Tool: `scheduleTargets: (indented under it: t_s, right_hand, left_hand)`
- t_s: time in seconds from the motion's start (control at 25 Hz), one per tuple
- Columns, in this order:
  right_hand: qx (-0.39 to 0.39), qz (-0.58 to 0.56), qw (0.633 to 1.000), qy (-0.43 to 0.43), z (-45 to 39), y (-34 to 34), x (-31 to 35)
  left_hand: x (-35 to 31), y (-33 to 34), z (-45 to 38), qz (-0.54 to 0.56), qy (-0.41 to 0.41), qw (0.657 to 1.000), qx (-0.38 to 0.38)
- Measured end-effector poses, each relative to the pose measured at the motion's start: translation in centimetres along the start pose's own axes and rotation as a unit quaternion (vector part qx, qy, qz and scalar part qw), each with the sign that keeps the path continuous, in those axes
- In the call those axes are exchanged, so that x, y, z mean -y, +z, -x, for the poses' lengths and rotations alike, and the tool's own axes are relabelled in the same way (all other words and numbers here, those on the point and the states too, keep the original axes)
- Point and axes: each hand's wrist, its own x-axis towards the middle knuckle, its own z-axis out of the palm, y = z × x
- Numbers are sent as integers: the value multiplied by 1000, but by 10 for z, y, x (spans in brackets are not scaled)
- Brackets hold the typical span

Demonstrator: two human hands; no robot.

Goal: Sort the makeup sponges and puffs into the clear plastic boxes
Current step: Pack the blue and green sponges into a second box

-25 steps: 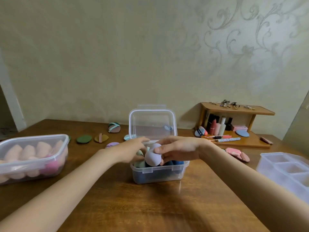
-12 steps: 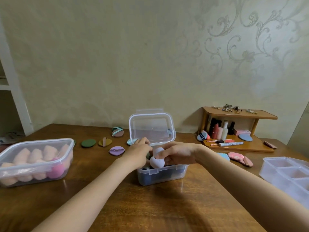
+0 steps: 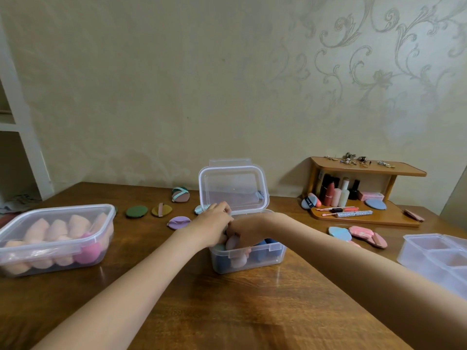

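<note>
Right hand: the right hand (image 3: pixel 246 229) reached down into the small clear box (image 3: pixel 249 258), fingers curled round a pale sponge (image 3: pixel 233 245) and pressing it in among the others.
Left hand: the left hand (image 3: pixel 213 224) sat at the box's left rim, touching the right hand; its fingers were bent, but I could not tell whether they grasped anything.
Small box: it stood at the middle of the wooden table (image 3: pixel 227 311), its lid (image 3: pixel 233 189) hinged up at the back; blue and pale sponges showed through the front wall.
Large box: the big clear box (image 3: pixel 54 238) at the left held peach sponges and 1 pink one.
Loose puffs: a green puff (image 3: pixel 136 211), a mustard puff (image 3: pixel 161 210), a lilac puff (image 3: pixel 179 222) and a strapped brown puff (image 3: pixel 180 195) lay on the table behind the hands.
Right side: a divided clear tray (image 3: pixel 439 258) sat at the table's right edge, with pink and blue puffs (image 3: pixel 358 233) near it.
Shelf: a small wooden shelf (image 3: pixel 366 170) against the wall carried bottles and lipsticks.
</note>
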Motion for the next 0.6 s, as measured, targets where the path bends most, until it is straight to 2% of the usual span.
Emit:
scheduleTargets:
  t_s: [0.16,0.28,0.36,0.48,0.52,0.6]
  right_hand:
    - [-47,17,999,13,3,2,8]
    - [-46,16,999,-2,2,4,1]
    - [-7,-15,1000,-24,5,4,-11]
    - [82,-191,977,-44,13,2,-24]
    - [65,-201,976,-46,14,3,-24]
    - [-22,-107,992,-67,10,6,-24]
  left_hand:
    - [5,0,0,28,1,999,32]
    - [7,2,-1,42,-5,998,52]
    - [7,3,-3,34,0,997,64]
    - [6,4,-4,32,-3,998,61]
    - [7,5,-5,41,-6,997,59]
    - [9,4,-6,70,-14,995,64]
